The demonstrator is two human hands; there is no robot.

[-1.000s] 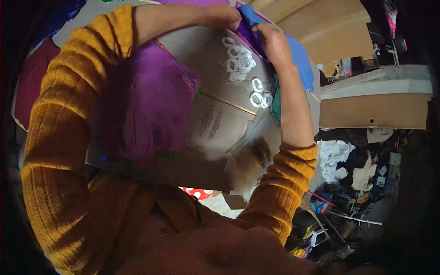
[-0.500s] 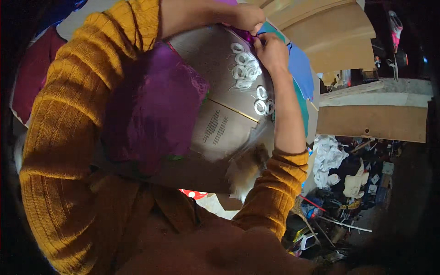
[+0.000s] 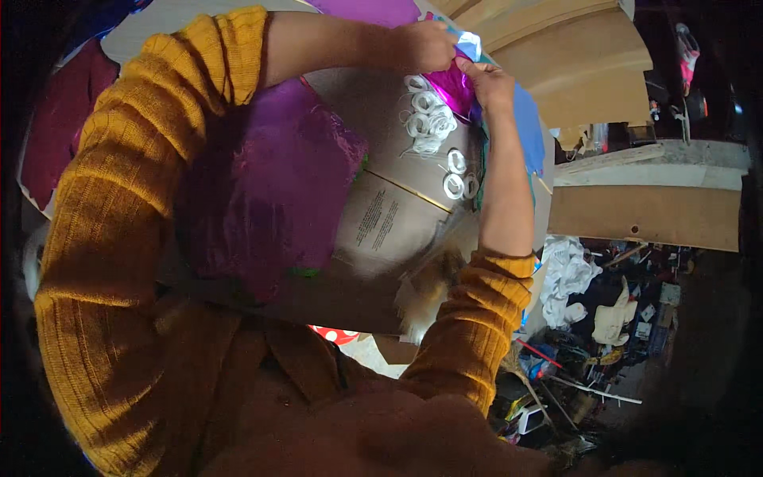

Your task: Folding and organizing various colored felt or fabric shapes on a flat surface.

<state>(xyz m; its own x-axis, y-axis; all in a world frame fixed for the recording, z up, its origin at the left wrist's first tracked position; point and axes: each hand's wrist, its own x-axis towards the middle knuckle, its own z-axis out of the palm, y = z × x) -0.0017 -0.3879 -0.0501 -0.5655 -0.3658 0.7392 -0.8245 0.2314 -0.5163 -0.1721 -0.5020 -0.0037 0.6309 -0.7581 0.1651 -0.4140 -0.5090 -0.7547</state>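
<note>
At the far side of the cardboard-covered table, my two hands are close together. My left hand (image 3: 433,48) is closed, its fingertips at the upper edge of a shiny magenta foil-like sheet (image 3: 455,87). My right hand (image 3: 491,86) pinches that same sheet from the right, thumb toward the left hand. A pale blue shiny patch (image 3: 470,46) shows just beyond the fingers; whether it belongs to the same sheet I cannot tell. Coils of white string (image 3: 429,119) lie just nearer than the magenta sheet, with smaller white coils (image 3: 455,187) below them.
A large purple piece (image 3: 274,183) covers the table's left middle. Printed cardboard (image 3: 373,219) lies beside it. Blue sheets (image 3: 524,119) are at the right edge, dark red cloth (image 3: 60,119) at far left. Cardboard panels (image 3: 564,60) and a cluttered floor (image 3: 604,334) are to the right.
More of the magenta sheet has come into sight between my hands, and the pale blue patch has appeared. My right hand has shifted slightly right and nearer; my left hand slightly left.
</note>
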